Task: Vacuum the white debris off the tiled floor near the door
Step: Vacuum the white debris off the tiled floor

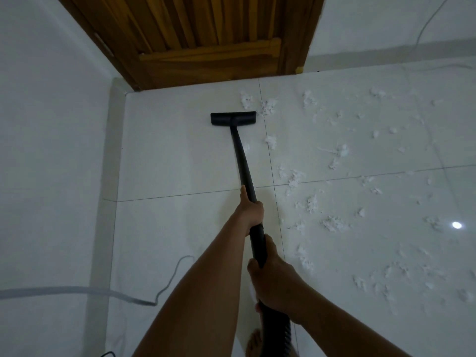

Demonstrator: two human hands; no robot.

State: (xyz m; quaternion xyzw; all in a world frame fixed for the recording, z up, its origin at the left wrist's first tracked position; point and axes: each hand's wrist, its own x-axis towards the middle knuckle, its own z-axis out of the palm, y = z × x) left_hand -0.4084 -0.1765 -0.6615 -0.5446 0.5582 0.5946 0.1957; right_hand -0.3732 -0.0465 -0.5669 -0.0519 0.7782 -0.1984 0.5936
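Tiled floor [180, 163]: pale, glossy, grout lines crossing
Door [206, 34]: wood, at 12 o'clock, meeting floor edge
White debris [332, 224]: scattered field, 1 to 5 o'clock of wand
Wand [240, 155]: long axis roughly 11–5
Right hand [273, 276]: fingers wrapped round wand base, nearest body
Left hand [253, 212]: grasping wand mid-length, further forward
Floor head [233, 119]: flat on floor, long axis 9–3; nearest clumps just beside right end, 1–2 o'clock
Judgement: next sweep calls for shift toward 3 o'clock
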